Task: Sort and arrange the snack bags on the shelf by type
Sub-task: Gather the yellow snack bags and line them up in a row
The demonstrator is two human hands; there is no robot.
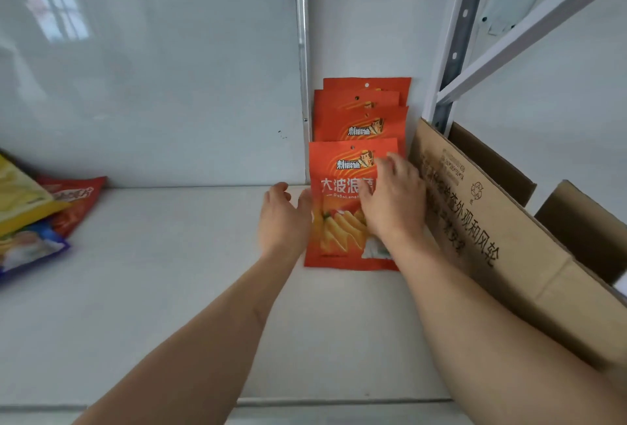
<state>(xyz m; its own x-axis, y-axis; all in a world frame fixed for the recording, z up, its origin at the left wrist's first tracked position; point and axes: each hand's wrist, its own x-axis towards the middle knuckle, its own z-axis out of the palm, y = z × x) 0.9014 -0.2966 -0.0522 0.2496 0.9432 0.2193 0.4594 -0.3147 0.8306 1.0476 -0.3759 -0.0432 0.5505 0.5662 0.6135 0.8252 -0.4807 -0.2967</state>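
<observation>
Several identical orange snack bags stand in a row at the back right of the white shelf (152, 289), one behind another against the wall. The front orange bag (339, 221) stands upright. My right hand (393, 200) lies flat on its face with straight fingers. My left hand (283, 217) is open with its fingers touching the bag's left edge. The rear orange bags (361, 119) show only their tops. At the far left lies a loose pile: a yellow bag (20, 194), a red bag (73, 200) and a blue-white bag (27, 248).
An open cardboard box (492, 228) with printed characters stands right of the orange bags, close to my right forearm. A grey slotted shelf upright (456, 51) rises behind it. A glossy white panel (152, 68) backs the shelf.
</observation>
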